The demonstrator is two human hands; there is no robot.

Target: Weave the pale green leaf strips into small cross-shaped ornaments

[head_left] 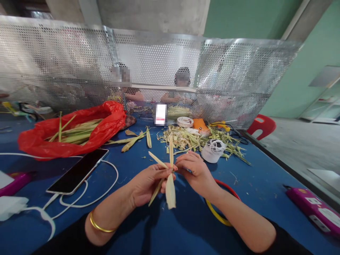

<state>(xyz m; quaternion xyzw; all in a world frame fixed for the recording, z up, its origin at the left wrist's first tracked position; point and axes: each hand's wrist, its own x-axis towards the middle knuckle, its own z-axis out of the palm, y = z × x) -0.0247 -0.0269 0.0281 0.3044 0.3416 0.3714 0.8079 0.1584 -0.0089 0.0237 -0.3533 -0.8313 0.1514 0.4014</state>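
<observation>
Pale corn husk strips (170, 191) cross one another above the middle of the blue table. My left hand (152, 177) pinches them where they cross, its thumb on top. One broad strip points down towards me, a narrow one stands upward, and others slant left. My right hand (192, 170) is close by on the right, fingers curled and closed near the crossing. Whatever its fingertips hold is hidden from view. Just beyond it stands a white spool of cord (211, 153). A heap of husk scraps (183, 138) lies farther back.
At left are a red plastic bag (34, 140) of husks, a phone (79, 171) and a white cable (117, 173). A purple power strip (310, 209) lies right. A red-and-yellow ring (219, 216) is under my right forearm. A perforated metal screen (159, 53) stands behind; people sit beyond.
</observation>
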